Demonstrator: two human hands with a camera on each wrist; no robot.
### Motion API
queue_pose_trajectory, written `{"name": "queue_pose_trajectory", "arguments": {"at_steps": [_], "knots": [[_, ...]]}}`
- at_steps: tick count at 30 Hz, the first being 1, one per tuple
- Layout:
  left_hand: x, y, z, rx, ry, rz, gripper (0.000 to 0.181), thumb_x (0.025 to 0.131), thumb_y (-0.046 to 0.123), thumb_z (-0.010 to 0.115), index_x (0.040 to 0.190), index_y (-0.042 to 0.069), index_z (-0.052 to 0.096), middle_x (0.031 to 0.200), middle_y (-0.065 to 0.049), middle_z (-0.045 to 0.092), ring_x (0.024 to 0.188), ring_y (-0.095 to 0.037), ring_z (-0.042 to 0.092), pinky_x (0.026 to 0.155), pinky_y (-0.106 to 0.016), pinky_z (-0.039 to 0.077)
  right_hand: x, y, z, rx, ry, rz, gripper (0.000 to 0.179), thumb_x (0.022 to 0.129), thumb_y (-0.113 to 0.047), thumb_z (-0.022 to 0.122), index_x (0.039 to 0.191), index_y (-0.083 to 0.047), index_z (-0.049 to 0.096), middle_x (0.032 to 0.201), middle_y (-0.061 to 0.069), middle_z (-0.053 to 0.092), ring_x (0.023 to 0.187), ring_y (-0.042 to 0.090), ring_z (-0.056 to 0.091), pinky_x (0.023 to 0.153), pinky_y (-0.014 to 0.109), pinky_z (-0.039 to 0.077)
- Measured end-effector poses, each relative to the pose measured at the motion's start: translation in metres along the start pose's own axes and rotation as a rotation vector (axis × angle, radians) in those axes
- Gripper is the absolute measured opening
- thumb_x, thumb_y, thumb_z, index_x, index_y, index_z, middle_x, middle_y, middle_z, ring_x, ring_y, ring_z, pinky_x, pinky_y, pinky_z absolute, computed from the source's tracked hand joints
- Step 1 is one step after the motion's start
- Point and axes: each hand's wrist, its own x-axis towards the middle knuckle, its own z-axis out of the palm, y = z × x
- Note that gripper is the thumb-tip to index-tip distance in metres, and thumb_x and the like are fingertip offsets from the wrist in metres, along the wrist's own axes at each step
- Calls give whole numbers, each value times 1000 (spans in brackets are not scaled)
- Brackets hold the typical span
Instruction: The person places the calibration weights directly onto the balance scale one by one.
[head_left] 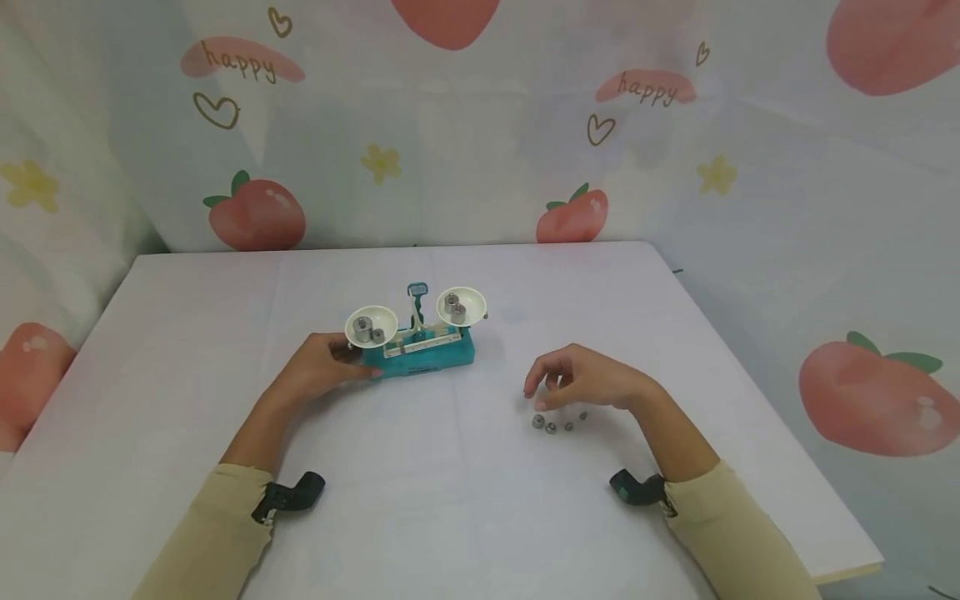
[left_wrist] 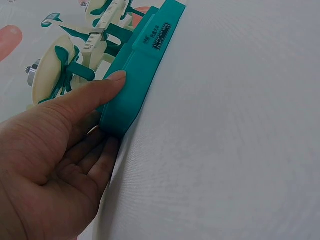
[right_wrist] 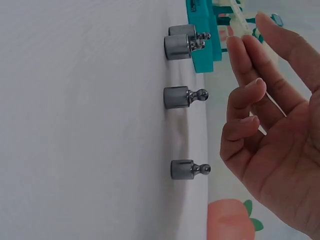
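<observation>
Balance scale (head_left: 423, 360) sat roughly midway between the left and right edges of the worktop (head_left: 465, 508), closer to the far edge. Where would you have grabbed it?

– By the base (left_wrist: 137, 75), same as that left grip (head_left: 318, 367): clamped on the left end, thumb on the front. Looked like hard plastic, so probably light and easy to shift. I wouldn't have lifted it by the pans (head_left: 386, 317) tho, they seemed tippy, and both had metal weights (head_left: 362, 328) in them that could've slid.

– And the loose ones?

– Four small weights (right_wrist: 176, 97) stood upright, right of the scale, further toward the right edge. Shiny metal, so my guess was heavy for their size, hard to hurt but slippery. Knob (right_wrist: 202, 95) on top was the spot to pinch. Right grip (head_left: 588, 379) hung just beside them, thumb and forefinger apart, nothing in it.

– Any brand?

– None I could make out. Base front had lettering (left_wrist: 151, 35) and a dark label (left_wrist: 162, 36), too blurry to read. Beam (left_wrist: 108, 21) had graduation marks, and the cloth backdrop (head_left: 480, 150) said "happy" twice lol.
</observation>
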Motion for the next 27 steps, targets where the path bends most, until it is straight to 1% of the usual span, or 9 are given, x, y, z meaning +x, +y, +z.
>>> {"name": "queue_pose_trajectory", "arguments": {"at_steps": [5,9,13,15,19,24,27], "knots": [[0,0,0,-2,-3,3,74,80,25,92,140,-4,61,141,-22,60,133,-40,55,112,-54,42,-4,12,0,-13,-3,0,19,89,-16,84,107,-12,78,85,11,64,71,21,56,60,27,45],[-1,1,0,6,6,-4,73,80,25,92,140,-2,61,140,-21,61,133,-40,55,111,-55,43,-5,19,0,-29,3,-22,19,89,-17,84,107,-14,78,85,11,64,71,21,54,59,26,43],[-1,2,1,10,4,-7,73,80,26,92,140,-1,61,140,-21,61,132,-39,56,111,-55,43,-6,26,1,-40,-8,-26,19,89,-16,83,107,-17,79,80,9,61,72,21,52,58,26,40],[-1,2,0,10,4,-19,73,80,27,92,140,0,62,140,-20,61,133,-39,55,111,-55,42,-5,28,3,-40,-14,-26,19,89,-15,84,108,-18,79,78,8,60,71,20,52,57,25,39],[-1,2,-2,22,4,-33,74,80,26,92,141,-1,61,141,-20,60,134,-39,54,112,-56,41,-3,31,8,-24,-25,-38,21,87,-16,86,108,-18,79,77,7,59,70,19,51,57,24,40],[-1,1,-4,29,-1,-19,73,80,27,92,140,-2,61,141,-21,60,134,-40,54,112,-56,41,-4,29,10,-20,-9,-38,22,86,-18,87,107,-18,79,77,6,58,72,19,51,58,24,40],[1,0,-2,21,-9,-13,73,80,28,92,140,-1,62,141,-20,61,134,-39,54,112,-56,41,-6,30,10,-35,0,-43,22,86,-18,87,106,-18,79,78,5,58,72,19,50,58,24,39]]}}
